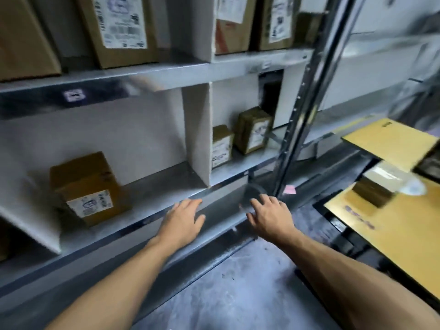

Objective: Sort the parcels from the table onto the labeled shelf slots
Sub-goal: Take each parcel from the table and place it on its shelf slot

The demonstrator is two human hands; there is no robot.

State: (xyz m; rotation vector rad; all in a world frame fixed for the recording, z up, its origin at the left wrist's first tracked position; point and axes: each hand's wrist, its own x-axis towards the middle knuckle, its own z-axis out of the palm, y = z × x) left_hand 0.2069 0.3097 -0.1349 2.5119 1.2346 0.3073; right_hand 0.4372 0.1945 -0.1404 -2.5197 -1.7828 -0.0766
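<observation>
Left hand and right hand empty, fingers spread, at shelf lip, lower centre; parcel on yellow table, right of frame: small cardboard box, likely light, stiff, best gripped across opposite sides.

The grey shelf carries a labelled box left of its divider (two smaller boxes right).
</observation>
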